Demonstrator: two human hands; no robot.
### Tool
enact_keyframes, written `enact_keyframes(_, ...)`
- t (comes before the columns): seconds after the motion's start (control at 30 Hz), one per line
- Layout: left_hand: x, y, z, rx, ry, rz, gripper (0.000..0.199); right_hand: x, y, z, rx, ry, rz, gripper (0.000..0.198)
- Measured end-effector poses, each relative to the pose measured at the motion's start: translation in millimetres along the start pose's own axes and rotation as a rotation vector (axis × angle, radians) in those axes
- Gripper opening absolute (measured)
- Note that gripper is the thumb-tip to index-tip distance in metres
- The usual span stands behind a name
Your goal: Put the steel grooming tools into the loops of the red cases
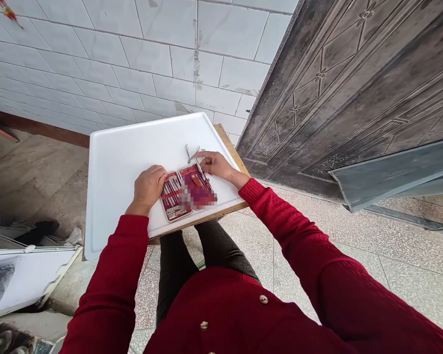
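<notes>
A: Which step is in hand?

B: In my judgement, handling the nippers at an open case. The left hand is at the case's far left corner, fingers bent; whether they grip or merely rest there, I cannot tell. The case lies near the front edge of a white tabletop, small tools ranked in its left half. Above the right half are the nippers, forked at the far end, grasped between the thumb and fingers of the right hand.

A: And the next move?

B: As I judge it, it calls for a steady case and a firm hold, the nippers' near end kept off the tools beneath.

A: Surroundings and obstructions?

B: At left, a white panel on the floor side; behind the tabletop, a tiled wall; at right, a dark door and a grey sheet. None comes between the hands. Blurred patches hide part of the case; contents there cannot be verified.
</notes>
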State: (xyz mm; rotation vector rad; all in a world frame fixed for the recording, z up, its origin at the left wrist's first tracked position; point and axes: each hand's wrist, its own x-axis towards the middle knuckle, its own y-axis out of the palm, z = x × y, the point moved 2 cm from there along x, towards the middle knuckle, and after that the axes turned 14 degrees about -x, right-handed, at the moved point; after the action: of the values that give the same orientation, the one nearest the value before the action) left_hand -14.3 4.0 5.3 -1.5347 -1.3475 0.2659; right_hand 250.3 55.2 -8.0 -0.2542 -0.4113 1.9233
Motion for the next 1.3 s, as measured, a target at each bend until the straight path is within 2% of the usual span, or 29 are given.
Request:
enact_keyframes(0.27,-0.5,0.2,1.7,-0.015,-0.003,-0.011,0.024,-6.7,2.7,-4.2,0.023,-0.039,-0.049,0.044)
enact_keyframes(0.73,-1.0,0.9,2.0,-0.008,-0.013,-0.023,0.026,-11.6,3.4,0.4,-0.081,-0.035,-0.006,0.032)
enact_keyframes(0.97,-0.6,-0.2,0.9,-0.015,-0.022,-0.012,0.026,-19.6,-0.2,0.4,-0.263,-0.058,-0.119,0.035)
enact_keyframes(1.2,-1.5,-0.9,0.2,-0.023,-0.025,-0.020,0.027,-25.9,0.8,-0.5,-0.293,-0.087,-0.114,0.036)
enact_keyframes(1.3,-1.6,-0.7,0.9,-0.023,-0.009,-0.021,0.027,-23.2,-2.2,1.6,-0.306,-0.074,-0.163,0.032)
